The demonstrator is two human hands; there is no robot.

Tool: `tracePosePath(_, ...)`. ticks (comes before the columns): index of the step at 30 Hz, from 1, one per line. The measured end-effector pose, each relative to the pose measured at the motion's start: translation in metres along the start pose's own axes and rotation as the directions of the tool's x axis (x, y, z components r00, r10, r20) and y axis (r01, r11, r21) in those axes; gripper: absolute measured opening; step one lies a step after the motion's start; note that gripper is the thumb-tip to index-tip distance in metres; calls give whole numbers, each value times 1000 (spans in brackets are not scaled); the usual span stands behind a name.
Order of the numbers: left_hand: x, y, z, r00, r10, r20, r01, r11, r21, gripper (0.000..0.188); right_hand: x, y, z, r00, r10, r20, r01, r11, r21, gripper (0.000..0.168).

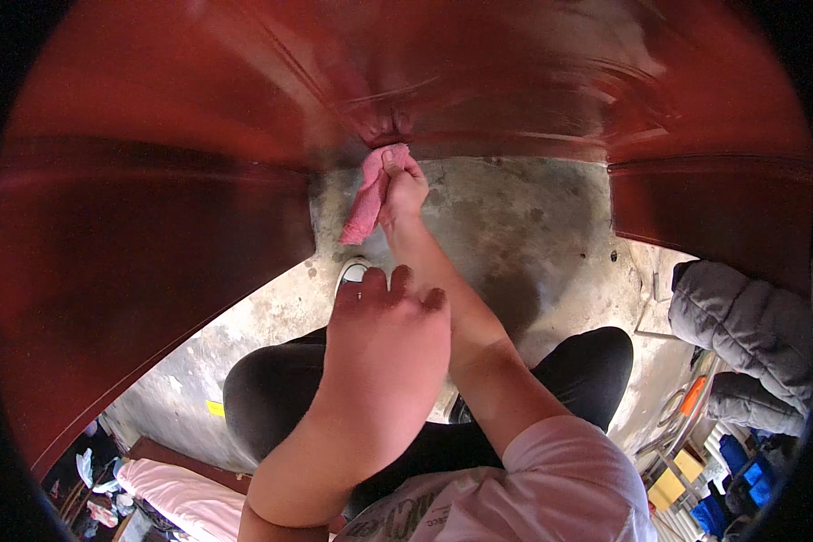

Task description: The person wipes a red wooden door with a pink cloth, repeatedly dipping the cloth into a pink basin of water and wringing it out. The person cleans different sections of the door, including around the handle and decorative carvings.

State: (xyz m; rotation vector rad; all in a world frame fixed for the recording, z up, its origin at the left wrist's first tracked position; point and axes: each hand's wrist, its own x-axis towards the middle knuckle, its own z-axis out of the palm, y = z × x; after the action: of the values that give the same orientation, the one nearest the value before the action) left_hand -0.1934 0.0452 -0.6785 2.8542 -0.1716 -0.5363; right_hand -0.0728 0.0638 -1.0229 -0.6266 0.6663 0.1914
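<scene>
My right hand [406,186] holds a folded pink cloth [369,200], thumb on top, against the lower edge of a large glossy dark-red panel [488,81]. The hand is mirrored faintly in the panel's surface. The cloth's loose end hangs down to the left. Nearer the camera, my left hand [389,352] is raised with its back towards me, in front of the right forearm. Its fingers are bent and their tips look dark; whether it holds anything cannot be seen.
Dark-red side panels stand at left [142,237] and right [711,203]. Stained concrete floor [501,223] lies between them, under my bent knees. A grey quilted garment [738,325] is at right, above a metal frame and blue items. Pink fabric [183,491] lies at lower left.
</scene>
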Motion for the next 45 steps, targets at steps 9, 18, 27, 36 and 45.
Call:
tracePosePath(9,-5,-1,-4,999,-20,40,22,998,-53,11,-7,25,9,998,-35,-55,30,996,-83,17)
tracePosePath(18,-4,-1,-5,998,1,58,2,999,-50,12,-20,51,31,998,-59,4,57,949,-310,14)
tracePosePath(27,-6,-12,1,1000,-11,-3,10,999,-45,12,-32,10,29,924,-341,173,365,657,-659,23)
tracePosePath(36,5,-15,17,1000,-14,1,14,1000,-3,16,-36,-7,17,836,-413,362,510,340,-790,23)
tracePosePath(45,3,-14,14,1000,-3,12,3,1000,-4,17,-43,-28,22,710,-516,479,649,217,-729,20)
